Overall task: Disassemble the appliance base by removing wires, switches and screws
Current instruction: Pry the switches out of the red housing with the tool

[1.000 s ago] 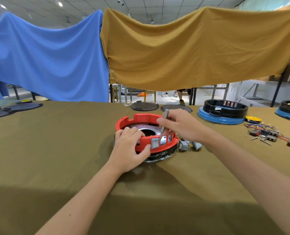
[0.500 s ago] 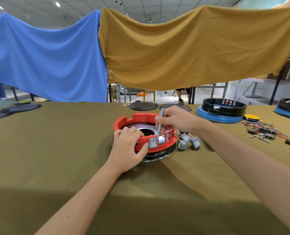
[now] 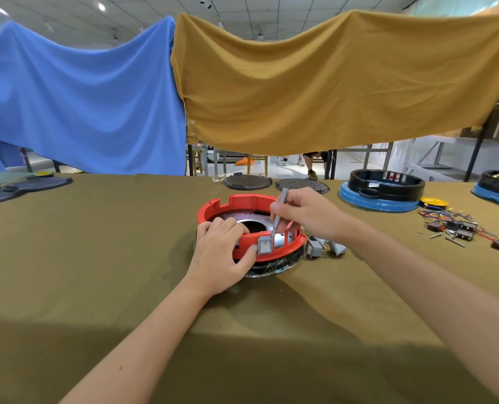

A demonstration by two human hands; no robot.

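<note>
A round red appliance base (image 3: 244,203) with a metal plate inside sits on the olive cloth at the centre. My left hand (image 3: 222,256) grips its near rim, thumb beside a grey rocker switch (image 3: 265,245) set in the rim. My right hand (image 3: 306,212) holds a thin grey screwdriver (image 3: 279,212) upright, its tip down inside the base just behind that switch. Loose grey switches (image 3: 324,246) lie on the cloth right of the base, under my right wrist.
Two black round plates (image 3: 247,182) lie behind the base. A black-and-blue base (image 3: 384,190) stands at the right back, another (image 3: 497,188) at the far right edge. Wires and small switches (image 3: 461,225) are scattered at the right. Dark parts (image 3: 23,186) lie far left.
My right hand has shifted slightly with the screwdriver, its tip now just behind the switch in the rim. The left hand stays on the rim.
</note>
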